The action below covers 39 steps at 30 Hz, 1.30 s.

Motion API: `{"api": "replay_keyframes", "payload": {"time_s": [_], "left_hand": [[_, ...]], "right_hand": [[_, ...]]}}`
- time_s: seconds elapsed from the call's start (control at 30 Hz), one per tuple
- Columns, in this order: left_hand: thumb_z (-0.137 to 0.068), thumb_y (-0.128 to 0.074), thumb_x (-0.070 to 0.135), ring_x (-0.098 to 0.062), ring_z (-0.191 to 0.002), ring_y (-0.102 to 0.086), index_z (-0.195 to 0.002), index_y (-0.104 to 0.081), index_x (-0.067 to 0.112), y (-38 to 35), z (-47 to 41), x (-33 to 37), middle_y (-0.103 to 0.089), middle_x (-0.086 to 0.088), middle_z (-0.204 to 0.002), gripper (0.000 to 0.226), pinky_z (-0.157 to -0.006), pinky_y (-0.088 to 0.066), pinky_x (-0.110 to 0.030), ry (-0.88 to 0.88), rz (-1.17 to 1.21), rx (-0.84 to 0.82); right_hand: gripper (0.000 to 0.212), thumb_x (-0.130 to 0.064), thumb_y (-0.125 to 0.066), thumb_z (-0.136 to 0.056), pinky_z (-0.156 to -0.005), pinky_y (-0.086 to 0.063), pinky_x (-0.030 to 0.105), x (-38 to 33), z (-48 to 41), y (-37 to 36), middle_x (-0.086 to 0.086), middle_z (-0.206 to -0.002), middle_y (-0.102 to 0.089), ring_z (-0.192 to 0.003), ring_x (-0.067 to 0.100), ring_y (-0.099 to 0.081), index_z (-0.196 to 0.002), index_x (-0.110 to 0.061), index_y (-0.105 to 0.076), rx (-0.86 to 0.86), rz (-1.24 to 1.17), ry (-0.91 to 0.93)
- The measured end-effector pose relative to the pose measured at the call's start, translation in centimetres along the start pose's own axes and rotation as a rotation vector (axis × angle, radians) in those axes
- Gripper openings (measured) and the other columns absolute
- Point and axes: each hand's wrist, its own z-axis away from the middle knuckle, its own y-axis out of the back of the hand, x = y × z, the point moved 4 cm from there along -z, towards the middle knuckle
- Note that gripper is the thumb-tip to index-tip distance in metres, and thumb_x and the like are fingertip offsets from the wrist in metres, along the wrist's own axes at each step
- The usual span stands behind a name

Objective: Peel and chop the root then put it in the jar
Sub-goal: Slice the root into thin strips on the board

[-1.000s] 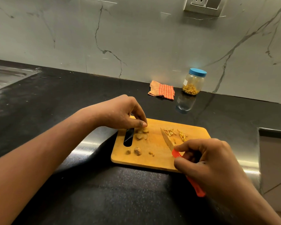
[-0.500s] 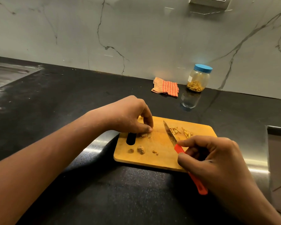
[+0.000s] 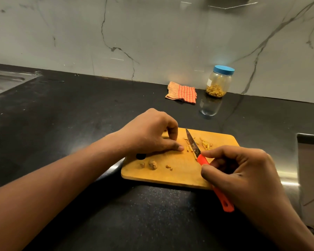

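A wooden cutting board lies on the black counter. My left hand rests on its left part, fingers curled down over root pieces that it hides, thumb flat on the board and pointing at the blade. My right hand grips the red handle of a small knife, whose blade lies on the board among thin chopped root strips. A small root lump and some scraps sit near the board's front left. The jar, blue lid on, holds chopped pieces and stands by the wall.
An orange checked cloth lies left of the jar. A steel sink drainer is at the far left. A steel-edged recess sits at the right of the counter. The marble wall closes off the back.
My left hand slid right along the board toward the knife, now covering the root pieces it was touching. The knife blade moved a little left into the chopped strips.
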Motion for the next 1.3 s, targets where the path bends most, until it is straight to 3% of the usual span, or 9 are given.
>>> {"api": "replay_keyframes", "payload": {"time_s": [0.17,0.27,0.43,0.57,0.67,1.3], "left_hand": [[-0.078,-0.075,0.040,0.012,-0.086,-0.050,-0.100,-0.071,0.030,1.6,0.8,-1.0,-0.065,0.017,-0.112,0.024,-0.069,-0.039,-0.005,0.029,0.074,-0.081],[-0.080,-0.075,0.035,0.009,-0.088,-0.052,-0.099,-0.074,0.030,1.8,0.7,-1.4,-0.064,0.016,-0.116,0.020,-0.066,-0.037,-0.002,0.048,0.124,-0.085],[-0.080,-0.076,0.033,-0.004,-0.110,-0.056,-0.092,-0.076,0.033,1.1,0.3,-1.4,-0.066,0.019,-0.107,0.012,-0.088,-0.041,-0.017,0.017,0.140,-0.063],[-0.081,-0.075,0.032,-0.006,-0.110,-0.058,-0.092,-0.077,0.032,1.0,0.1,-1.3,-0.066,0.018,-0.106,0.011,-0.092,-0.044,-0.022,0.003,0.140,-0.075],[-0.081,-0.075,0.034,-0.004,-0.110,-0.058,-0.091,-0.075,0.036,1.0,0.0,-1.3,-0.068,0.019,-0.106,0.010,-0.096,-0.045,-0.023,-0.016,0.123,-0.091],[-0.086,-0.069,0.037,-0.002,-0.110,-0.057,-0.099,-0.075,0.034,1.1,0.1,-1.4,-0.067,0.020,-0.110,0.016,-0.096,-0.047,-0.025,-0.046,0.093,-0.162]], "right_hand": [[0.018,-0.029,-0.074,-0.063,-0.053,-0.055,0.034,0.3,-0.1,-0.1,-0.008,-0.067,-0.069,-0.059,0.013,-0.065,-0.081,-0.029,-0.074,-0.008,0.008,-0.010],[0.018,-0.025,-0.076,-0.065,-0.053,-0.055,0.028,0.2,-0.1,-0.3,-0.008,-0.066,-0.069,-0.058,0.011,-0.064,-0.082,-0.027,-0.075,-0.037,0.005,-0.001],[0.021,-0.030,-0.075,-0.063,-0.050,-0.050,0.015,0.1,0.0,-0.9,-0.013,-0.069,-0.069,-0.060,0.007,-0.065,-0.083,-0.026,-0.076,-0.086,0.014,0.008],[0.018,-0.031,-0.076,-0.061,-0.051,-0.054,0.027,-0.3,0.0,-1.0,-0.009,-0.068,-0.070,-0.060,0.009,-0.065,-0.078,-0.027,-0.075,-0.088,-0.007,0.024],[0.017,-0.031,-0.076,-0.061,-0.051,-0.054,0.023,-0.3,0.0,-1.0,-0.009,-0.068,-0.070,-0.061,0.010,-0.066,-0.077,-0.026,-0.075,-0.096,-0.016,0.035],[0.019,-0.034,-0.074,-0.063,-0.053,-0.051,0.014,-0.9,-0.2,-1.4,-0.015,-0.074,-0.069,-0.066,0.004,-0.066,-0.080,-0.025,-0.076,-0.120,0.068,0.082]]}}
